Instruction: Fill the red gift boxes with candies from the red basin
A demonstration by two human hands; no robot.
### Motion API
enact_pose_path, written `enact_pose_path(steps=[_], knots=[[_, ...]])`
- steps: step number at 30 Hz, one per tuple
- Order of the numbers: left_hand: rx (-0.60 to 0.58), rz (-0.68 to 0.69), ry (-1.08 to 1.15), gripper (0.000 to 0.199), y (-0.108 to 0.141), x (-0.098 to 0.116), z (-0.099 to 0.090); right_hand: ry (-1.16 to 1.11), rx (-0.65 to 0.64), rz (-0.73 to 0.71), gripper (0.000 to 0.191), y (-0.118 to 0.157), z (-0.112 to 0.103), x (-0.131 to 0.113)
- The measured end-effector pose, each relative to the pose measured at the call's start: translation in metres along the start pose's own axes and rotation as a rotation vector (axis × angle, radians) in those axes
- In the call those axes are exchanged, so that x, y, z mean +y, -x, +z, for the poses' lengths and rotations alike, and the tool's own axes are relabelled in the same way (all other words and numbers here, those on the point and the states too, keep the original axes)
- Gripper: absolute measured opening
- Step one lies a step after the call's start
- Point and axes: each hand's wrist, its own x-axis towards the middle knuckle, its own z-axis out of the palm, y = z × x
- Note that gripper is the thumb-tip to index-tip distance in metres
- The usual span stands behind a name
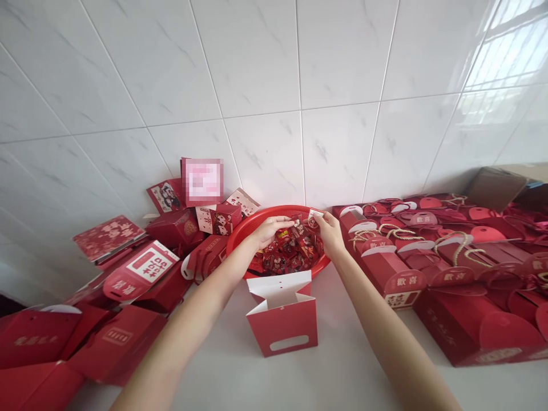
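Note:
A red plastic basket [238,238] holds many small red wrapped candies [285,257]. Over its left part, my left hand [272,229] has its fingers closed on a red candy packet [295,229]. At the basket's right side, my right hand [329,229] pinches a small packet with a white printed patch [314,217]. In front of the basket stands a red paper box [285,331], its top open and white inside. Neither hand touches this box.
Red gift boxes [124,342] are heaped on the left. Rows of red boxes with rope handles [454,319] fill the right side. A brown carton [496,185] stands at the far right, and a tiled wall [265,74] rises behind.

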Motion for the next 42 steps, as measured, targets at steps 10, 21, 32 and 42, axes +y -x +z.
enact_pose_path(steps=[10, 21, 32, 42], knots=[[0.097, -0.038, -0.118, 0.021, 0.001, 0.001, -0.001, 0.118, -0.013, 0.063, 0.022, 0.007, 0.002, -0.011], [0.314, -0.034, -0.359, 0.006, -0.003, -0.005, -0.006, 0.110, 0.002, 0.064, 0.018, 0.010, 0.004, -0.014], [0.293, -0.035, -0.262, 0.024, -0.013, -0.016, -0.013, 0.114, -0.023, 0.065, 0.023, 0.007, 0.003, -0.010], [0.282, 0.046, -0.621, 0.019, -0.007, -0.016, -0.019, 0.112, -0.047, 0.068, 0.021, 0.005, 0.002, -0.009]])
